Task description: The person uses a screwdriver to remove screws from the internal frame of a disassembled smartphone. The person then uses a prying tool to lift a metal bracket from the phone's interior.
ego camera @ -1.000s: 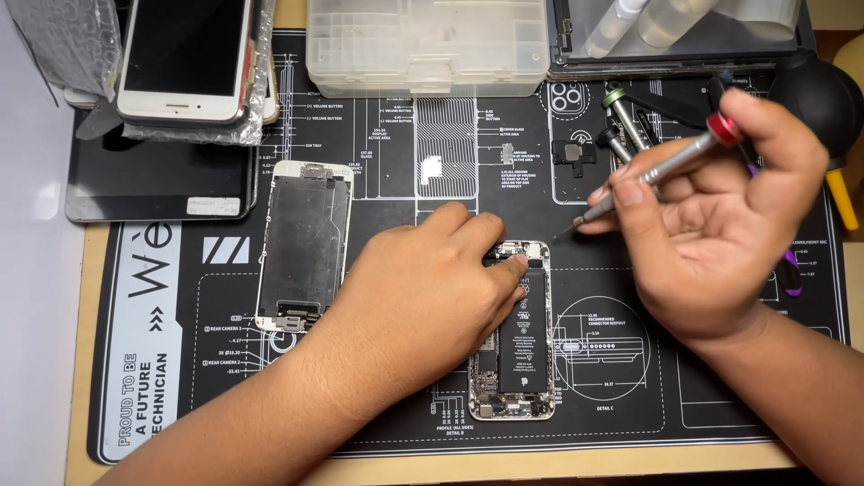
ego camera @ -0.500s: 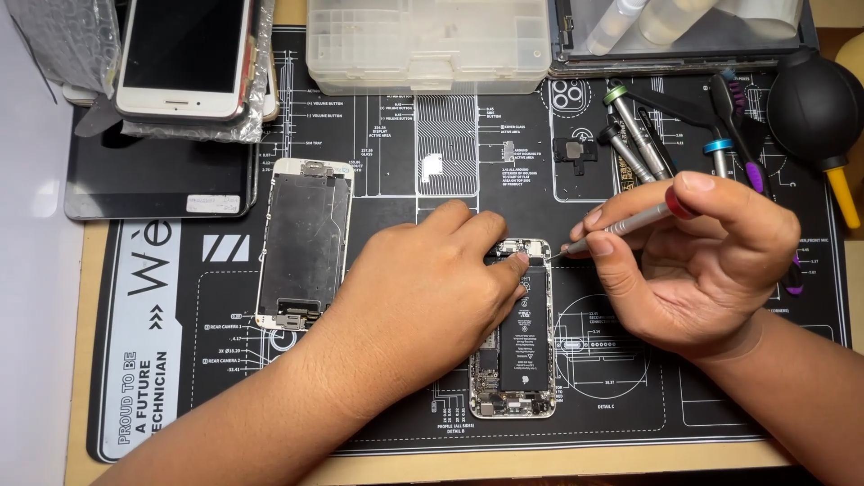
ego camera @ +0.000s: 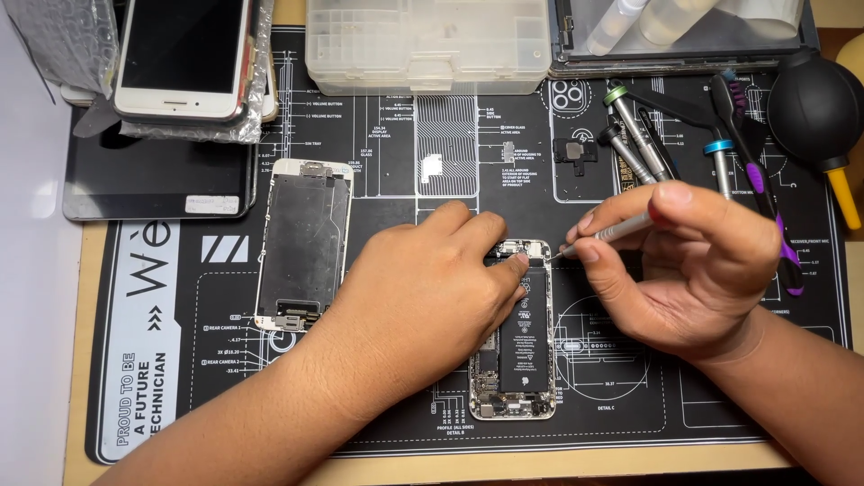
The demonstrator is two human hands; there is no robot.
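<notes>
The right hand (ego camera: 693,270), gripping a screwdriver (ego camera: 605,236), is lowering its tip toward the opened phone (ego camera: 517,346); the left hand (ego camera: 432,288) is pressing flat, steadying it.

The opened phone (ego camera: 515,333) under the left hand (ego camera: 423,288) has a bright metal frame and a matt black battery. The screwdriver (ego camera: 612,232) in the grip of the right hand (ego camera: 693,270) has a brushed, satin metal shaft. Left of that grip, the detached screen (ego camera: 301,243) shows a dull grey metal backing plate with a white plastic edge. Under both hands, the work mat (ego camera: 360,162) is matt black and smooth, with white print. Above the grips, the parts box (ego camera: 427,45) is translucent, slightly cloudy plastic. Far right, the air blower (ego camera: 814,108) is matt black rubber. The desk (ego camera: 504,463) is light wood with a smooth finish.
</notes>
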